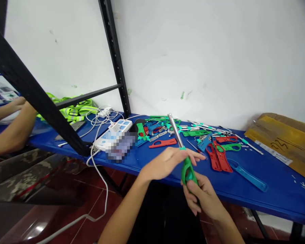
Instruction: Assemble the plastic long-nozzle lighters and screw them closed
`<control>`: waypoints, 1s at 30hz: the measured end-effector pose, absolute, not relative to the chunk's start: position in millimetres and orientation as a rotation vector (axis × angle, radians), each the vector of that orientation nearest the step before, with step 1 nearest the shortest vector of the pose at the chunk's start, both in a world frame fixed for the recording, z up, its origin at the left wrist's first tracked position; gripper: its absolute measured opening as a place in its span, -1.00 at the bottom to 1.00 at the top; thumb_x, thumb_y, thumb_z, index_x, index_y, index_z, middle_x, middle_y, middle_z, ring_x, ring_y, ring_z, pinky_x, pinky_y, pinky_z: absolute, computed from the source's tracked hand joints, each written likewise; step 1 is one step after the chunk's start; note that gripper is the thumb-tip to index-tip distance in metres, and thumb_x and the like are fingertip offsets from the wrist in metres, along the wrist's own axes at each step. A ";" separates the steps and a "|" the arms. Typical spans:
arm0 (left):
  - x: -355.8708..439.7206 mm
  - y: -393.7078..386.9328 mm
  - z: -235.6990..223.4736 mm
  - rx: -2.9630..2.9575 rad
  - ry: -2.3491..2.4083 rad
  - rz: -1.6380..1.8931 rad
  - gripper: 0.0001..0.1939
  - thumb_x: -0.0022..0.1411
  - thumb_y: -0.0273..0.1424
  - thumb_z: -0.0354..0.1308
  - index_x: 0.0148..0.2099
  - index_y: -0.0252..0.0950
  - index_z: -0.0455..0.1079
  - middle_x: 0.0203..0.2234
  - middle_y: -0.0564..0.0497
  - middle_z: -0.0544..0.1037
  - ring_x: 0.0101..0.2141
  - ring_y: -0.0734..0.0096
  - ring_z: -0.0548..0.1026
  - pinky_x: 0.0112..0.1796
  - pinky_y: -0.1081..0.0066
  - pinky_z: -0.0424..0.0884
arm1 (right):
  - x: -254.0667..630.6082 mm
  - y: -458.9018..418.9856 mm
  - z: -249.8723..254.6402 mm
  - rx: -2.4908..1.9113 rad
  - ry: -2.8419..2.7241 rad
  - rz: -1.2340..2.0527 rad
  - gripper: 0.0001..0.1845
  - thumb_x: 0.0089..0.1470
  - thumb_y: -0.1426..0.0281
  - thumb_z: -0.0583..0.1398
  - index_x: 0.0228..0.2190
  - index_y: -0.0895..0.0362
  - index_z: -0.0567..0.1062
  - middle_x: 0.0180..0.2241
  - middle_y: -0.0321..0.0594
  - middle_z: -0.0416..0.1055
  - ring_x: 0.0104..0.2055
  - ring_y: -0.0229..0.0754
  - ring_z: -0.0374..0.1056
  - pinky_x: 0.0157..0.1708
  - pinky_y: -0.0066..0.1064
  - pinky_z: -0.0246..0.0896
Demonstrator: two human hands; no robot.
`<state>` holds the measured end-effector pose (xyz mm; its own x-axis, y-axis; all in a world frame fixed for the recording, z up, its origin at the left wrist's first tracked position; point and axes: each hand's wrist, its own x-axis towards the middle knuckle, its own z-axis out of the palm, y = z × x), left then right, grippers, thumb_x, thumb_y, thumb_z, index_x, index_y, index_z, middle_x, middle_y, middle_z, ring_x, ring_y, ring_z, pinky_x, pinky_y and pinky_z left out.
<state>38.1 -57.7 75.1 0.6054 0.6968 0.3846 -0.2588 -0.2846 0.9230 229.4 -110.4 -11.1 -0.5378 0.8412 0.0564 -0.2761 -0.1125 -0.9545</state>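
A long-nosed lighter (176, 131) with a green handle and a silver metal tube is held upright, slightly tilted, in front of the table edge. My right hand (203, 195) is closed around the lower handle, its thumb beside the trigger opening. My left hand (165, 162) crosses the neck where tube meets handle and grips there, with some fingers stretched to the right. Beyond them lie red handle shells (220, 156), a clear blue handle shell (250, 176), another red shell (162, 143) and a pile of lighter parts (155, 127).
A power strip (114, 134) and a blurred-out phone (120, 147) sit to the left, with a white cable (105, 189) hanging down. Black shelf posts (40, 88) rise at left. Cardboard (287, 142) lies at right on the blue table (244, 193). Another person's arm (17, 132) shows far left.
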 end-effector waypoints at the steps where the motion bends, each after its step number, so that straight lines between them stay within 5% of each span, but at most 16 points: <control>1: 45.2 -60.5 66.4 1.608 0.409 0.981 -0.43 0.62 0.04 -0.04 -0.09 -0.25 0.63 0.18 -0.21 0.68 0.24 0.00 0.60 0.27 0.06 0.44 | 230.9 -107.4 -7.4 -0.729 -1.381 1.677 -0.46 0.34 -0.10 0.30 -0.33 0.08 0.33 -0.60 -0.55 0.15 -0.73 -0.47 0.02 -0.73 -0.60 0.10; 6: 57.0 -72.0 33.7 1.358 0.528 1.263 -0.58 0.60 -0.08 0.10 0.14 -0.26 0.62 0.22 -0.23 0.65 0.09 0.04 0.68 0.13 0.14 0.56 | 237.8 -95.0 2.5 -0.844 -1.581 1.593 -0.49 0.34 -0.08 0.30 -0.31 0.09 0.37 -0.59 -0.52 0.18 -0.70 -0.44 0.06 -0.71 -0.57 0.08; 10: 57.8 -68.6 21.7 1.209 0.601 1.350 -0.62 0.55 -0.09 0.21 0.04 -0.31 0.64 0.07 -0.26 0.73 -0.07 0.08 0.73 0.02 0.18 0.61 | 239.6 -89.0 2.2 -0.948 -1.685 1.451 -0.52 0.35 -0.04 0.30 -0.34 0.09 0.38 -0.59 -0.48 0.23 -0.67 -0.40 0.12 -0.68 -0.55 0.07; 30: 69.1 -58.0 3.5 1.261 0.995 1.326 -0.59 0.52 -0.09 0.21 -0.04 -0.30 0.74 0.02 -0.17 0.76 0.05 0.01 0.71 0.17 0.18 0.54 | 234.4 -75.1 -15.2 -1.005 -1.545 1.572 -0.47 0.38 -0.12 0.23 -0.30 0.07 0.31 -0.52 -0.51 0.22 -0.68 -0.44 0.11 -0.71 -0.58 0.08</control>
